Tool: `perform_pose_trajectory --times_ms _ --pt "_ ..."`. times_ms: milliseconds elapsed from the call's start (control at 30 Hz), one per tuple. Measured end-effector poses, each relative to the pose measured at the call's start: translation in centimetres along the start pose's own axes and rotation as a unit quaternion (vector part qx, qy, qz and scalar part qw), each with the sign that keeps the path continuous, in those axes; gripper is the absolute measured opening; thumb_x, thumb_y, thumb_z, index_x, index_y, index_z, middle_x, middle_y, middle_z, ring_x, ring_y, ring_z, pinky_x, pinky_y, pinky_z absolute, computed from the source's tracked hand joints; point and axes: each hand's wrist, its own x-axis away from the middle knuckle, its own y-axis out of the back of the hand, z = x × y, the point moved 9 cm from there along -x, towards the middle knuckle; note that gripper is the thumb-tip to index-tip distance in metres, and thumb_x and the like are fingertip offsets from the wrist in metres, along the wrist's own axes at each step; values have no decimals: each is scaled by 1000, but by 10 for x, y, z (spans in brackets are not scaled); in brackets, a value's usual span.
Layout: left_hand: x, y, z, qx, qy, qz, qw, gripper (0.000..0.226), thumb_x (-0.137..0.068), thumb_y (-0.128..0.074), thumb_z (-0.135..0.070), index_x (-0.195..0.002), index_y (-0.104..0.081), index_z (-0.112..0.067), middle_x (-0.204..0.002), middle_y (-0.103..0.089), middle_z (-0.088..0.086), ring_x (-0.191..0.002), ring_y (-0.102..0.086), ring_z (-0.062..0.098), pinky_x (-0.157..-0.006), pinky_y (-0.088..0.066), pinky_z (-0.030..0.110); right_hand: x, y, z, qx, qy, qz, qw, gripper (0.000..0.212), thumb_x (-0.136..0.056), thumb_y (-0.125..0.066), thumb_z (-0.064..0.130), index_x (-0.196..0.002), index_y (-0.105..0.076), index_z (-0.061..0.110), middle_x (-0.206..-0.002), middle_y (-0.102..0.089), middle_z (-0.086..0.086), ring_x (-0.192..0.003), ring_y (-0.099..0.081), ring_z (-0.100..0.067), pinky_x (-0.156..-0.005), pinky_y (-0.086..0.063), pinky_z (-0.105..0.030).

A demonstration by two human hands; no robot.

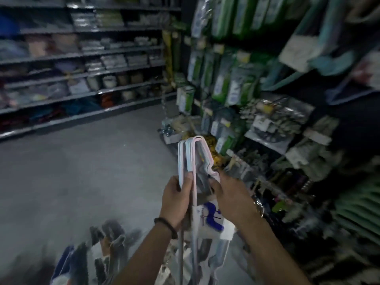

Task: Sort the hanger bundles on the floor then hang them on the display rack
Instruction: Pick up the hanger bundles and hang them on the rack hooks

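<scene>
Pastel hanger bundle (pixel 192 159) is upright, above the floor (pixel 82 171) and near the display rack (pixel 257 120)! Left hand (pixel 174 200) grip clamped round its left edge, right hand (pixel 232 198) grip pinching the right. Blue-printed label (pixel 211 219) below, writing too blurred to read.
</scene>
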Motion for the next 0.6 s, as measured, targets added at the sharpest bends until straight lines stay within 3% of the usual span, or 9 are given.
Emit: perform_pose_trajectory --times_ms 100,167,233,300,367,433,500,600 --pt "18 -68 -40 -37 -41 43 998 69 -83 -50 -80 -72 -64 -13 -63 -66 8 -66 -70 27 -64 -56 41 28 67 -36 28 3 -24 999 36 -110 -34 46 -129 -55 24 -95 -69 -4 -80 -64 -24 -64 -41 -34" --pt "29 -120 -50 -54 -39 82 994 73 -76 -50 -83 -74 -71 -14 -67 -72 5 -69 -72 27 -63 -55 38 52 116 -70 18 -16 -57 998 34 -110 -36 47 -124 -57 25 -93 -72 -6 -79 -67 -26 -68 -49 -39" --pt "40 -174 -58 -90 -34 121 988 76 -73 -54 -91 -78 -75 -19 -73 -76 1 -75 -73 25 -69 -56 35 78 162 -110 65 -46 -85 993 33 -110 -32 43 -126 -55 25 -100 -72 -5 -80 -67 -28 -68 -51 -41" --pt "54 -228 -69 -114 -54 153 980 81 -66 -54 -98 -82 -76 -22 -78 -77 2 -80 -74 29 -77 -59 39 110 210 -151 79 -83 -124 986 31 -111 -32 41 -128 -54 26 -89 -70 -4 -65 -63 -24 -55 -46 -40" --pt "80 -283 -91 -103 -108 191 970 73 -77 -58 -87 -86 -73 -16 -81 -75 13 -78 -71 35 -69 -56 41 146 260 -193 36 -121 -176 976 27 -110 -38 45 -117 -56 27 -71 -65 -1 -55 -59 -22 -50 -46 -41" --pt "115 -340 -120 -103 -187 249 945 42 -97 -59 -58 -94 -72 -18 -81 -75 4 -77 -71 19 -68 -56 37 180 303 -234 23 -146 -209 967 23 -109 -41 45 -103 -56 28 -71 -66 1 -57 -60 -19 -54 -49 -42" --pt "149 -390 -152 -100 -270 285 914 21 -104 -59 -35 -88 -66 -23 -70 -68 -10 -65 -63 2 -61 -48 22 210 339 -271 16 -156 -223 962 21 -109 -41 44 -95 -52 33 -73 -66 4 -56 -56 -13 -54 -47 -39" --pt "190 -456 -192 -82 -347 326 875 9 -103 -59 -27 -95 -63 -28 -80 -67 -9 -77 -64 2 -67 -47 14 249 387 -317 4 -161 -249 955 15 -109 -43 40 -104 -55 32 -82 -72 6 -55 -60 -9 -51 -48 -32"
